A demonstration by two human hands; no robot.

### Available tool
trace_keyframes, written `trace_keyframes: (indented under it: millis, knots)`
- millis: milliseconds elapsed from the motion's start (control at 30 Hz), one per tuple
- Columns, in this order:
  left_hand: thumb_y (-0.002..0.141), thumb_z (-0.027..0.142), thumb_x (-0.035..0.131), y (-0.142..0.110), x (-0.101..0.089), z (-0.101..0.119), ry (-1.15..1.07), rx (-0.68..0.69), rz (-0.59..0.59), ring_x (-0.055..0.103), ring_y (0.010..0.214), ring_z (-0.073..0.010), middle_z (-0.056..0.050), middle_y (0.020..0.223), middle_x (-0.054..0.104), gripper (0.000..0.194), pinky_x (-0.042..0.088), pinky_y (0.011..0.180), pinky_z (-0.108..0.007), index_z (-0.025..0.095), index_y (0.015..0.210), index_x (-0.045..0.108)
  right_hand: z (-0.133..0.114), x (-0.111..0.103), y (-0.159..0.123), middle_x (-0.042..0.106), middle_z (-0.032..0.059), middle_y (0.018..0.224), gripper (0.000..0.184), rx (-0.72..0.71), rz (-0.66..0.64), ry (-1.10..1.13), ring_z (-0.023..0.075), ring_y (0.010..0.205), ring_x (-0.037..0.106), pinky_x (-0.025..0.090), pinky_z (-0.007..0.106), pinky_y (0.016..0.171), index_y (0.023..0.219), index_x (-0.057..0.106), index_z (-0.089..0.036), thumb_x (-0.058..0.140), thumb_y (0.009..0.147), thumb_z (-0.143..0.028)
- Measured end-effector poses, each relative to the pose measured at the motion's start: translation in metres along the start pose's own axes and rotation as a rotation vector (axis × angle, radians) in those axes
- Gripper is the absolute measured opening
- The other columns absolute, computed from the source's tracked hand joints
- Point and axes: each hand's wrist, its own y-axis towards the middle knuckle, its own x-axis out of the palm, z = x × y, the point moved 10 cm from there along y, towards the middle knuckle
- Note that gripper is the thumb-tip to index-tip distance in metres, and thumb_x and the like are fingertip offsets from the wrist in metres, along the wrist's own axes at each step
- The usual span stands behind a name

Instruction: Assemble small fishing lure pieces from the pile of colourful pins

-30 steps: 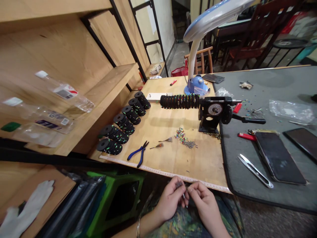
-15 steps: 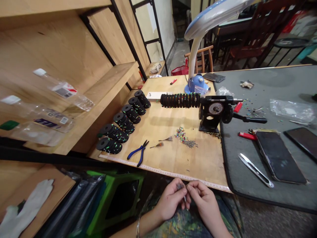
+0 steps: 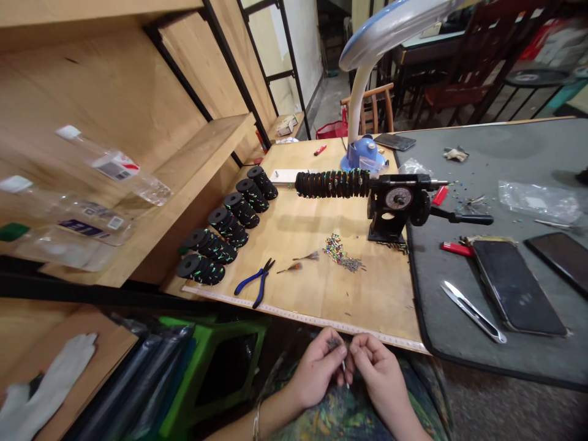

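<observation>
The small item pinched between the left hand (image 3: pixel 316 367) and right hand (image 3: pixel 379 373) is too small to identify. Both forearms are cut off by the lower edge. The lamp (image 3: pixel 367 37) head runs past the top edge. The bottles (image 3: pixel 92 184) at left are blurred

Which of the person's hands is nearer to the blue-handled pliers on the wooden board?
Left. The left hand sits below and right of the blue-handled pliers, off the board's near edge. The right hand is beside it, farther right. Both pinch a small item between them.
</observation>
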Motion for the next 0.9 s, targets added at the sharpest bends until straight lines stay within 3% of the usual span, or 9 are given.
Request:
trace_keyframes:
  millis: [200, 467, 900]
  knots:
    - [0.079, 0.059, 0.060, -0.006, -0.002, 0.006, 0.122, 0.003, 0.028, 0.042, 0.044, -0.0053, 0.005, 0.056, 0.052, 0.045, 0.030, 0.043, -0.019, 0.018, 0.075, 0.044, -0.001, 0.001, -0.003, 0.059, -0.0037, 0.047, 0.034, -0.032, -0.007, -0.020, 0.0146, 0.041, 0.054, 0.045, 0.027, 0.048, 0.069, 0.053, -0.021, 0.067, 0.077, -0.051]
    - [0.081, 0.059, 0.058, -0.011, -0.005, 0.009, 0.132, 0.026, 0.033, 0.041, 0.046, -0.0062, 0.005, 0.057, 0.050, 0.043, 0.026, 0.045, -0.020, 0.019, 0.074, 0.041, -0.013, -0.022, -0.011, 0.052, -0.0037, 0.048, 0.036, -0.116, 0.196, -0.302, 0.0116, 0.045, 0.043, 0.034, 0.023, 0.045, 0.062, 0.059, -0.019, 0.068, 0.072, -0.052]
    - [0.083, 0.057, 0.057, -0.012, -0.008, 0.010, 0.167, 0.052, 0.063, 0.041, 0.048, -0.0069, 0.005, 0.058, 0.049, 0.041, 0.030, 0.048, -0.021, 0.019, 0.075, 0.041, -0.013, -0.017, -0.013, 0.053, -0.0026, 0.050, 0.030, -0.158, 0.135, -0.476, 0.0121, 0.046, 0.043, 0.034, 0.023, 0.047, 0.062, 0.057, -0.020, 0.062, 0.079, -0.043]
